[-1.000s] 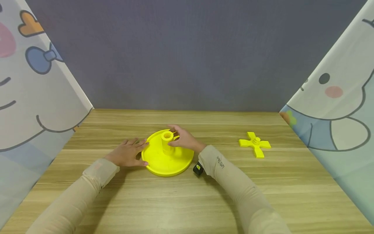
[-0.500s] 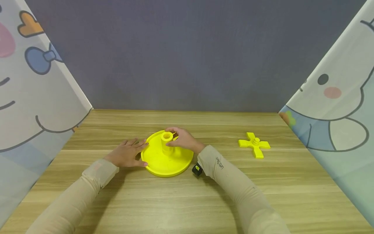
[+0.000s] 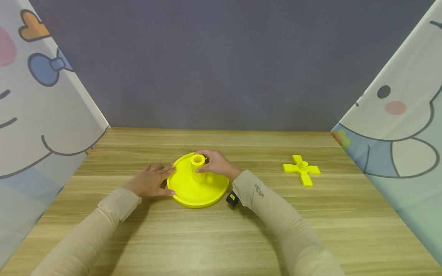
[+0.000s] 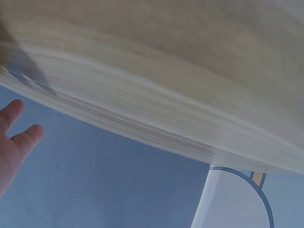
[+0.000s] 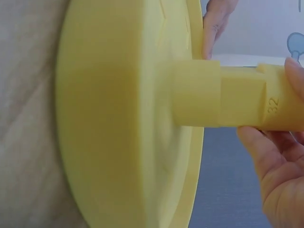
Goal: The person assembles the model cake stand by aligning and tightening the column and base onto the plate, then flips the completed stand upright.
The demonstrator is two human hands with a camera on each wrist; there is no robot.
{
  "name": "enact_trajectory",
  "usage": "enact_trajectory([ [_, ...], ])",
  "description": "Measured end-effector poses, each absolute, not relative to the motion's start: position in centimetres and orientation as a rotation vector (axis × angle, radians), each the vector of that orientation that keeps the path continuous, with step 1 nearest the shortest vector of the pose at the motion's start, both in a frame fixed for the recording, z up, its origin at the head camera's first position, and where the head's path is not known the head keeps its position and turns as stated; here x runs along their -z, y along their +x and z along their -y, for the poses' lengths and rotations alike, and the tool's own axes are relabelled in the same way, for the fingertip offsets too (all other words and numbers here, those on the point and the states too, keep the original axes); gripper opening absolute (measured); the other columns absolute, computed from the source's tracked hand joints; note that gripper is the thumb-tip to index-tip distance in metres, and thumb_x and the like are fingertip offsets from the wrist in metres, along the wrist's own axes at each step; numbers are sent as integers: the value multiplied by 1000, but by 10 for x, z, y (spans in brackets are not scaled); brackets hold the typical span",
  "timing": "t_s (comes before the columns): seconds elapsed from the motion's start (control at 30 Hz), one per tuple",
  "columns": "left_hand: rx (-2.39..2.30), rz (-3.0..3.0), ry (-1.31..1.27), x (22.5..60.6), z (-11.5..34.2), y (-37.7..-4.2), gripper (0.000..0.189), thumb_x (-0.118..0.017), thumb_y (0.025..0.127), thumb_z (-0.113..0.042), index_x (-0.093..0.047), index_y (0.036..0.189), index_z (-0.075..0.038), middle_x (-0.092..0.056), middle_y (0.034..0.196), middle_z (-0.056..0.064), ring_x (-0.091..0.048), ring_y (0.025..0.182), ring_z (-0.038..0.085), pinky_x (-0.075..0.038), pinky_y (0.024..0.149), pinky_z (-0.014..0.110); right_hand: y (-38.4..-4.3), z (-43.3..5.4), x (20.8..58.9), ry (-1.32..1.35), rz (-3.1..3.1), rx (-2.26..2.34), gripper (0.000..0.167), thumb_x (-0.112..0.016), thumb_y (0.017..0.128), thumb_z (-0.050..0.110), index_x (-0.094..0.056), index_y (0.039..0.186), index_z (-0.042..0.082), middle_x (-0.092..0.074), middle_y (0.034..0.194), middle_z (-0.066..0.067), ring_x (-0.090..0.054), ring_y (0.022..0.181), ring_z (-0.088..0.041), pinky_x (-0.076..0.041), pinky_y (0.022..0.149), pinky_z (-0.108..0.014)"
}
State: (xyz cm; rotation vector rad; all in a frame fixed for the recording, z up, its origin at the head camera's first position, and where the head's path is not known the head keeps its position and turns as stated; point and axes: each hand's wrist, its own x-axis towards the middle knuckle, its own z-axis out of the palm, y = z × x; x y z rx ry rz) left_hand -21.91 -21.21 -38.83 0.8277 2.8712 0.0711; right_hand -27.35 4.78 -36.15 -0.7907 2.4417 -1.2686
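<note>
A round yellow dish (image 3: 186, 195) with a raised rim lies on the wooden table. From its middle rises a hollow yellow tube (image 3: 198, 168), upright and open at the top. My right hand (image 3: 218, 164) holds the tube near its upper end, thumb on the near side and fingers behind. In the right wrist view the tube (image 5: 242, 97) has a flat cut-out and the number 32, with thumb and fingers around its end. My left hand (image 3: 148, 182) touches the dish's left rim with spread fingers. Only its fingertips (image 4: 33, 133) and part of the palm show in the left wrist view.
To the right on the table (image 3: 193, 241) lies a yellow cross-shaped piece (image 3: 303, 168) with a stepped, round peg at its centre. A small black device (image 3: 232, 199) sits at the right wrist. A grey panel (image 3: 221, 65) stands behind, with cartoon-printed cloths on both sides.
My right hand's fingers have shifted slightly to the left around the top of the tube. The left hand, the dish and the cross-shaped piece stay in place.
</note>
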Motion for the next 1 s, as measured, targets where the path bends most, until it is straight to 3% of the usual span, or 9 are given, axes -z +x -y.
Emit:
enact_trajectory([
  [0.47, 1, -2929, 872, 386, 218, -209, 85, -56, 87, -60, -39, 144, 0, -35, 150, 19, -35, 132, 48, -28, 101, 68, -265, -33, 361, -847, -2566, 1137, 55, -75, 83, 8, -52, 132, -1, -63, 118, -13, -59, 103, -22, -48, 91, -30],
  [0.77, 35, -2927, 867, 388, 219, -208, 88, -54, 85, -64, -40, 144, 0, -36, 149, 18, -40, 128, 45, -30, 99, 67, -264, -32, 363, -864, -2567, 1140, 55, -75, 83, 8, -52, 132, -2, -63, 117, -13, -59, 102, -23, -49, 89, -30],
  [1.0, 39, -2937, 891, 388, 213, -215, 91, -50, 85, -69, -39, 145, -2, -39, 149, 16, -41, 129, 44, -30, 101, 65, -270, -51, 355, -882, -2502, 1094, 63, -77, 82, 13, -48, 138, 3, -60, 123, -11, -58, 106, -23, -48, 90, -28],
])
